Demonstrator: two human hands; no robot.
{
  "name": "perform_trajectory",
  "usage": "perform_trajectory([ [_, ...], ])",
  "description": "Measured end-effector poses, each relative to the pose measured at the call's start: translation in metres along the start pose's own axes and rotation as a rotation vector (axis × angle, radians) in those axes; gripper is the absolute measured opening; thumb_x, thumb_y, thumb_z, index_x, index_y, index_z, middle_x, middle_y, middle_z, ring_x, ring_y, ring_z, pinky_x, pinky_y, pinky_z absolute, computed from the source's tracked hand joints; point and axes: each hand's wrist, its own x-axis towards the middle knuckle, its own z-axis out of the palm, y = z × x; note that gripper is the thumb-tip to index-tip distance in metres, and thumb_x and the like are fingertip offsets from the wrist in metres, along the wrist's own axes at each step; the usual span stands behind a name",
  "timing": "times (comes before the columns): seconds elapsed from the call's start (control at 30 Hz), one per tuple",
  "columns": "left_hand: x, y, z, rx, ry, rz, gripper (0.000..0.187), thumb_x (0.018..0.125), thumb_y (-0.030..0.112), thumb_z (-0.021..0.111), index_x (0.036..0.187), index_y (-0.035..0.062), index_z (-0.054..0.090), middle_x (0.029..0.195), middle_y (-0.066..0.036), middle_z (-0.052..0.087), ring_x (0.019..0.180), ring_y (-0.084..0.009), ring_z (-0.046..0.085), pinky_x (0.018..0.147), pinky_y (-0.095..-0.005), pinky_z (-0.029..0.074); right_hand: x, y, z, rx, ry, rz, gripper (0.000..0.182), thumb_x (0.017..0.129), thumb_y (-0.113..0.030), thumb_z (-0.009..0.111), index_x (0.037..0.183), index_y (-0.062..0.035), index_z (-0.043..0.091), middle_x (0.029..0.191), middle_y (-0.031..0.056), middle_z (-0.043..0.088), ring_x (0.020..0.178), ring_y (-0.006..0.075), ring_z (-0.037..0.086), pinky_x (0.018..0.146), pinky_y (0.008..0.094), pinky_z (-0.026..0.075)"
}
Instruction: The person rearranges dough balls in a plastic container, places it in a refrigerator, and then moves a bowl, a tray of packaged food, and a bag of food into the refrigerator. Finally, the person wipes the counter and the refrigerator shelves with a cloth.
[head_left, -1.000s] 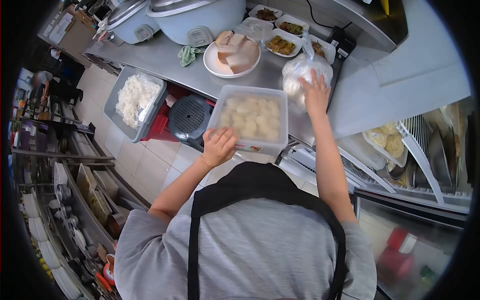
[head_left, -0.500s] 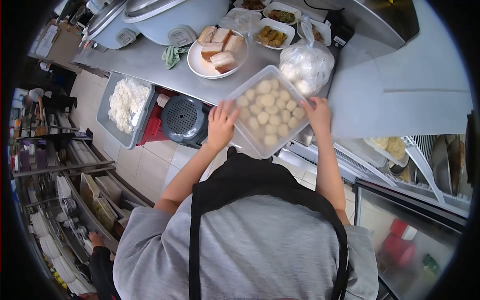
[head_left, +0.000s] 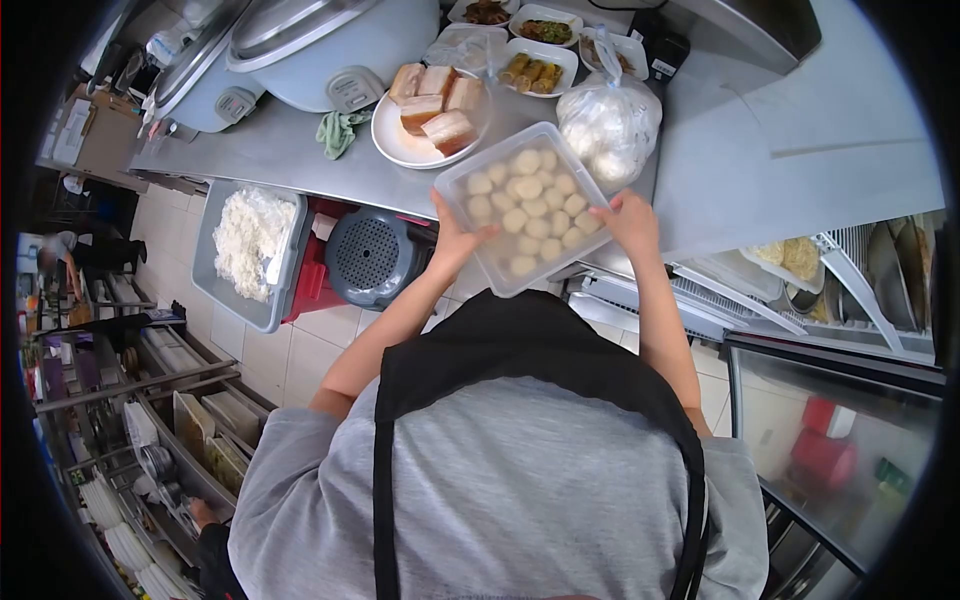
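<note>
A translucent plastic container (head_left: 506, 283) holding many pale round balls (head_left: 536, 208) is tilted between my hands at the front edge of the steel counter. My left hand (head_left: 459, 238) grips its left side, thumb lying over the rim and the other fingers partly hidden behind the wall. At the right corner, my right hand (head_left: 633, 222) pinches the rim between thumb and fingers. Just behind the container are a white plate (head_left: 395, 150) with thick pork belly pieces (head_left: 436, 100) and a knotted clear bag (head_left: 612, 125) with white contents.
Small dishes of food (head_left: 540, 72) and large lidded rice cookers (head_left: 335, 50) line the counter. Below it stand a grey tub (head_left: 215, 270) of white stuff and a grey stool (head_left: 368, 255). An open glass door (head_left: 840, 440) is at right; another person's hand (head_left: 203, 513) shows lower left.
My left hand has gone from spread fingers beside the container to a grip on its left side. The container has shifted slightly up and left in view.
</note>
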Motion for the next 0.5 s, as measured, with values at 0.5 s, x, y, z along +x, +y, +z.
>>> perform_trajectory([
  [0.5,-0.019,0.047,-0.030,-0.315,0.102,-0.075,0.084,0.083,0.031,0.061,0.138,-0.0047,0.008,0.136,-0.022,0.031,0.125,-0.0273,0.034,0.102,-0.0340,0.030,-0.005,-0.098,-0.083,1.070,-0.199,0.033,0.023,0.088,-0.024,0.054,0.091,-0.0018,0.057,0.056,-0.0074,0.038,0.044,0.0013,0.031,0.039,0.0194,0.027],
])
